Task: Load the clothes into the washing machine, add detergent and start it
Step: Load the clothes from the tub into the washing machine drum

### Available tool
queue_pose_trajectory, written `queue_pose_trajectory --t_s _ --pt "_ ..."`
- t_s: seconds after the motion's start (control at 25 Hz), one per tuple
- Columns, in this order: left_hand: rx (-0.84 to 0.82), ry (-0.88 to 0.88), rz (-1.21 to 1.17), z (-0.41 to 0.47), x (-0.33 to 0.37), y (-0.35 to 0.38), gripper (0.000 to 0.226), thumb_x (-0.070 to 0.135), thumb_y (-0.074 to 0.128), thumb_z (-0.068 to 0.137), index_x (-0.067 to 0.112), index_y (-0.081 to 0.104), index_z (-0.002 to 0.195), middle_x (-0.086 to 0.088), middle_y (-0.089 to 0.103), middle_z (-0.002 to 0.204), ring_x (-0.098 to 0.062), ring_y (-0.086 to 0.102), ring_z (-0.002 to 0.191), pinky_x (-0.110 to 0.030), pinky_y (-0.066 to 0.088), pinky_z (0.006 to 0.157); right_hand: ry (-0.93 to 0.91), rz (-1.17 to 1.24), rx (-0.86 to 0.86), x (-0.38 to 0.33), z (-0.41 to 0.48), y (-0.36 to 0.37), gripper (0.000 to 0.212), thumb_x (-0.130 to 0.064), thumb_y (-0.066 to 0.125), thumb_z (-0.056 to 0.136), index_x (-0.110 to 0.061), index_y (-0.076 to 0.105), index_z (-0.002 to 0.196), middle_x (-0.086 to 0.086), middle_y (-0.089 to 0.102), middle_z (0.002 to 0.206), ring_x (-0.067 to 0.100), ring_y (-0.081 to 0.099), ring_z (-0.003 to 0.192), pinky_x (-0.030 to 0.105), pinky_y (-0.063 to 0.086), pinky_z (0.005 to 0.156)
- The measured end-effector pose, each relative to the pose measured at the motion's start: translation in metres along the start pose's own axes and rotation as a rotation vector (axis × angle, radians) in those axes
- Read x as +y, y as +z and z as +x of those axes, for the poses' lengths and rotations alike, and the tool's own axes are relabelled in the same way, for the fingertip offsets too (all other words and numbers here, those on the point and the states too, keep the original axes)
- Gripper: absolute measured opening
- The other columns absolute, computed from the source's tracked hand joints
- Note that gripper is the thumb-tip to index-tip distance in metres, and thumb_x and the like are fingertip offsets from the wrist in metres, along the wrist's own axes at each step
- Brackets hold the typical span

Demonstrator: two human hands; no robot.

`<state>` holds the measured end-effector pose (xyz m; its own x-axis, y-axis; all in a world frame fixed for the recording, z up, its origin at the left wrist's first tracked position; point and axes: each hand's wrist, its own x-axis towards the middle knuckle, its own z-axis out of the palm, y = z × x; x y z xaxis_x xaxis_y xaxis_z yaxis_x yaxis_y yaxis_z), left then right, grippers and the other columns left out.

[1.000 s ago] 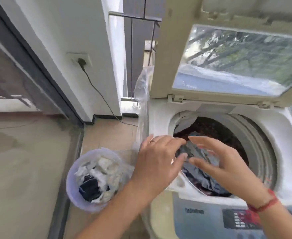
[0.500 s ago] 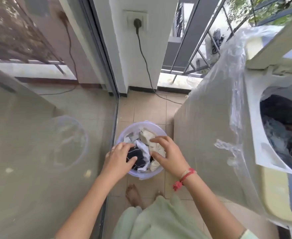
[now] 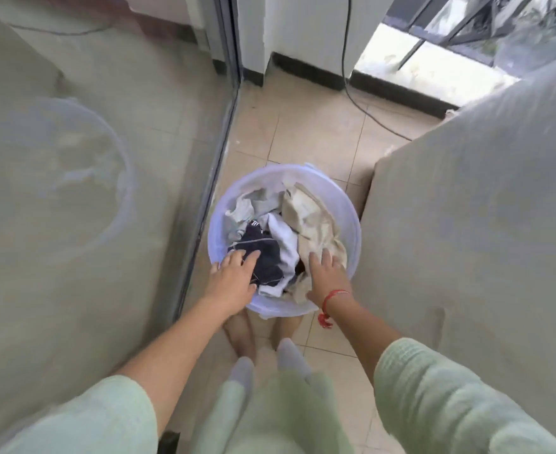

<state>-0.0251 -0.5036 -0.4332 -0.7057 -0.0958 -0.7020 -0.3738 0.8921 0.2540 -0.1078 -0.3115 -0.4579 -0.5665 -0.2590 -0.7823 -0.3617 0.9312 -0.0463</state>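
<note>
Two hands, left and right, rest spread fingers on crumpled dark, white and beige clothes, seemingly ungripped, inside the round translucent lilac plastic basket.

One head-worn camera looks steeply down, close above the floor-standing basket.

The setting was a home balcony laundry corner: tiled floor, sliding glass door, outer railing, plastic laundry basket, wrapped washing machine.
</note>
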Motion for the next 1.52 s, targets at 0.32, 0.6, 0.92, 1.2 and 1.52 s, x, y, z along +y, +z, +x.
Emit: queue_pose_trajectory --t_s 0.32,0.6,0.92,1.2,1.52 --pt "0.041 -0.024 -0.153 -0.005 -0.003 0.060 0.055 0.028 0.054 0.089 0.024 0.035 0.140 -0.005 0.026 0.149 -0.026 0.014 0.142 -0.043 0.020 0.112 0.123 0.244 0.229 0.023 0.042 0.017 0.019 -0.004 0.044 0.084 -0.008 0.058 0.097 0.010 0.065 0.095 0.031 0.061 0.087 0.033 0.043 0.074" --pt "0.204 0.106 -0.453 -0.004 0.030 -0.017 0.097 0.038 0.075 0.071 0.025 0.017 0.148 -0.001 0.024 0.148 -0.019 0.023 0.137 -0.036 0.030 0.108 -0.010 1.055 0.815 0.009 -0.056 -0.097 0.023 0.006 0.050 0.078 -0.009 0.061 0.091 0.005 0.064 0.088 0.023 0.058 0.087 0.031 0.045 0.073" --pt "0.337 -0.004 -0.957 -0.007 0.068 -0.087 0.015 0.021 0.050 0.090 0.009 0.056 0.095 -0.010 0.063 0.087 -0.021 0.061 0.086 -0.039 0.052 0.082 -0.345 1.244 0.943 -0.062 -0.143 -0.144 0.009 -0.013 0.056 0.085 -0.011 0.061 0.092 -0.003 0.060 0.088 0.011 0.058 0.085 0.026 0.048 0.073" --pt "0.759 -0.151 -0.994 -0.065 0.000 -0.143 0.017 0.011 0.055 0.089 0.014 0.057 0.106 0.002 0.061 0.094 -0.009 0.054 0.088 -0.017 0.038 0.070 0.103 1.202 0.688 0.001 -0.071 -0.046 0.027 -0.022 0.063 0.084 -0.021 0.056 0.111 -0.011 0.045 0.109 0.025 0.055 0.107 0.031 0.047 0.088" --pt "0.859 0.077 -0.513 -0.106 -0.020 -0.182 0.081 -0.010 0.037 0.080 0.038 0.028 0.144 0.027 0.035 0.137 0.006 0.036 0.126 0.003 0.021 0.097 0.059 0.647 0.109 -0.021 0.016 0.010 0.069 -0.019 0.060 0.086 -0.020 0.025 0.146 0.014 0.024 0.148 0.034 0.039 0.129 0.038 0.036 0.103"
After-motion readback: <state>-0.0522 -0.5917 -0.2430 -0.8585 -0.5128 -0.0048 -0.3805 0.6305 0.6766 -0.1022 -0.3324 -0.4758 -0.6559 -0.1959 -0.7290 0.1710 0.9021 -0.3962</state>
